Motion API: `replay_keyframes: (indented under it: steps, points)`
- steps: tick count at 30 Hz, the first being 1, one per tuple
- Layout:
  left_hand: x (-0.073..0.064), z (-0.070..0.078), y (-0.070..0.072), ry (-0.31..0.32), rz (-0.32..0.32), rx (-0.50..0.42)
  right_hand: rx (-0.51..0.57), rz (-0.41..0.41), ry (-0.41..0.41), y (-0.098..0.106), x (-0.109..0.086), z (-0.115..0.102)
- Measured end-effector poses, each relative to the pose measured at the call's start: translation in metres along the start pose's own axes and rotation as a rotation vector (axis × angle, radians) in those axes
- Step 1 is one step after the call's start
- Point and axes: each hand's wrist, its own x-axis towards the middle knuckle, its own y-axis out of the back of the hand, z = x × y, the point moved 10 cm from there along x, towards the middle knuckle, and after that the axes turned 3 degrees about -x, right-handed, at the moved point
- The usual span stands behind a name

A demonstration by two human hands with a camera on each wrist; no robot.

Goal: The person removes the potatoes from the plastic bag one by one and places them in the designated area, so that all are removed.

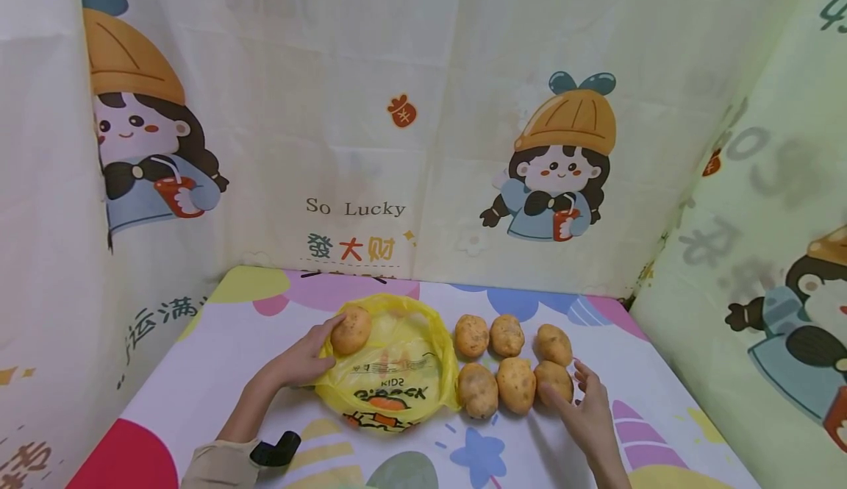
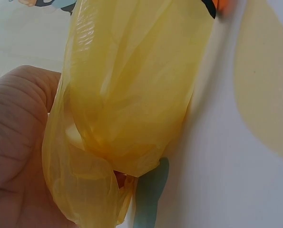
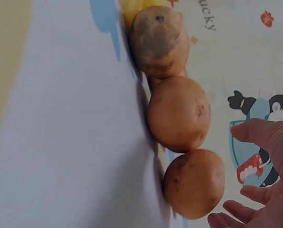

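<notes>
A yellow plastic bag [image 1: 397, 357] with printed lettering lies with its mouth spread open on the table. My left hand [image 1: 301, 357] grips the bag's left rim, the yellow film [image 2: 131, 85] bunched beside the palm in the left wrist view. One potato [image 1: 352, 329] sits at the bag's left side, right by the left fingertips. Right of the bag, several potatoes stand in two rows. My right hand [image 1: 589, 408] hovers with spread fingers around the near right potato [image 1: 554, 384]; in the right wrist view its fingers are apart from the end potato [image 3: 194, 184].
The patterned tablecloth [image 1: 218, 357] covers the table. Printed cloth curtains [image 1: 450, 143] hang behind it and on both sides. A black strap [image 1: 274, 450] is on the left sleeve. The far right potato [image 1: 554, 344] stands just behind the near one.
</notes>
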Motion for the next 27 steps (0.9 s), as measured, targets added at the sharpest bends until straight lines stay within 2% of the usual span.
replay_keyframes:
  steps: [7,14,22,27]
  points:
    - [0.000,0.000,0.000,-0.003,-0.001,0.006,-0.014,0.098,0.074,0.003,-0.003,-0.024]
    - [0.000,0.001,-0.001,0.006,-0.004,-0.005,0.030,0.070,0.086,-0.009,-0.005,-0.045]
    - [0.000,0.002,0.000,-0.012,0.000,-0.001,0.123,0.041,0.142,-0.029,-0.005,-0.063]
    - [0.000,0.001,-0.001,-0.003,-0.004,-0.007,0.125,0.035,0.173,-0.043,-0.006,-0.074]
